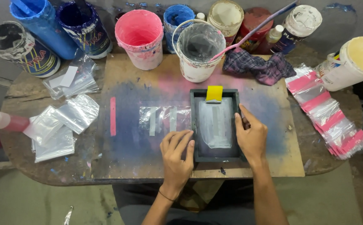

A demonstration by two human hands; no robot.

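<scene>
Your left hand (176,155) lies flat, open, at the dark frame (195,125) left edge; your right hand (251,135) grips its right edge, paint buckets (142,37) well behind.

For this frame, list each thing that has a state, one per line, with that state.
Screen frame: flat on the board, held at both sides.
Yellow squeegee: resting at the frame's far end.
Left hand: flat on the frame's left edge.
Right hand: gripping the frame's right edge.
Pink bucket: open, upright.
White bucket: open, stick inside.
Cloth: crumpled.
Pink-strip bags: fanned in a row.
Clear bags: loose pile.
</scene>
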